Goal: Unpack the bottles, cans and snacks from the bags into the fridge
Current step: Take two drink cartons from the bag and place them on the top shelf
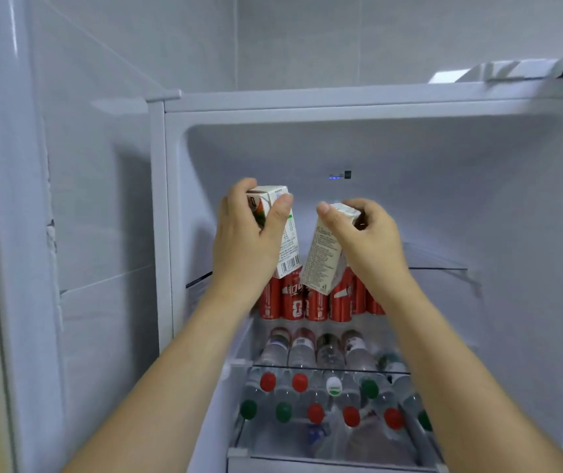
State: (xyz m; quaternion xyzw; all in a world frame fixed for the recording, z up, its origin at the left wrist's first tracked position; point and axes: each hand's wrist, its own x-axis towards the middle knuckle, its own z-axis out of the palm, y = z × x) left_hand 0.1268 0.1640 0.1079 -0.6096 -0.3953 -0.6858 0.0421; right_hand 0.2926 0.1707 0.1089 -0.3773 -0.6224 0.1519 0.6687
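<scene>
1. While both arms reach into the open fridge (529, 107), I see each hand holding one small drink carton up in front of the top compartment.
2. My left hand (246, 237) grips the left carton (288, 240) from its left side; the fingers curl round the top edge and the thumb presses on the front face. The carton stands nearly upright, its barcode panel facing me.
3. My right hand (368, 233) grips the right carton (322, 254) near its top, thumb on the near face and fingers wrapped over the far side. This carton tilts, its top leaning right and its lower end toward the left carton.
4. The two cartons are close to each other at their lower ends; I cannot tell whether they touch.
5. Both cartons hang in the air above the row of red cans (317, 298), which stand upright side by side on the glass shelf (437, 264) behind and below the hands. The cartons' lower ends overlap the can tops in my view, but I cannot tell whether they rest on them.
6. Below the cans, clear bottles (331, 353) lie on the next shelf down with their ends toward me.
7. Lower still, more bottles fill a shelf, their red caps (268, 381), green caps (283, 412) and one white cap (334, 385) pointing out at me in two rows.
8. The open fridge door (34, 233) stands to the left.
</scene>
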